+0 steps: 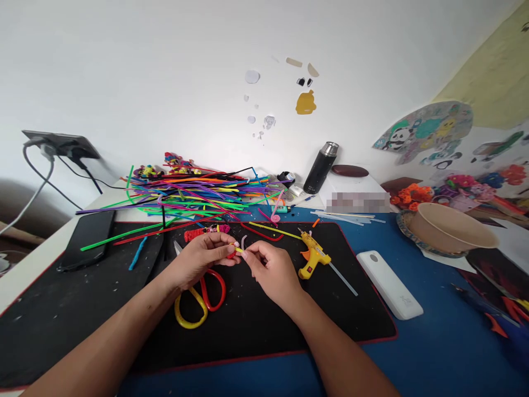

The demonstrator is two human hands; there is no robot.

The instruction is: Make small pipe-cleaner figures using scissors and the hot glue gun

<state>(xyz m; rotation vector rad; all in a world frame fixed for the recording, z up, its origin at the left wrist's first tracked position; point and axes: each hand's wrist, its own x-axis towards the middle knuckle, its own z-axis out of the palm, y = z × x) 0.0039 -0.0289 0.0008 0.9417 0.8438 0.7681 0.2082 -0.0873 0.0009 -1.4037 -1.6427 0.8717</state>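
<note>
My left hand (pixel 209 254) pinches a small pipe-cleaner piece (pixel 238 250) with yellow, red and pale parts, held above the black mat. My right hand (pixel 270 267) is closed at the piece's right side, thumb and finger pressed on its yellow end. A pale strip (pixel 243 241) curves up between the two hands. Fingers cover most of the piece. Below my left hand lie scissors (pixel 191 309) with one yellow and one red handle, their blades partly hidden. Just behind that hand is a coiled red pipe-cleaner piece (pixel 194 234).
Many coloured pipe cleaners (pixel 198 190) are heaped at the back. A yellow glue gun (pixel 314 255) lies right of my hands, with a white power bank (pixel 389 285) beyond it. A dark phone (pixel 87 240) is at left. A black flask (pixel 321 167) and a bowl (pixel 454 229) stand farther back.
</note>
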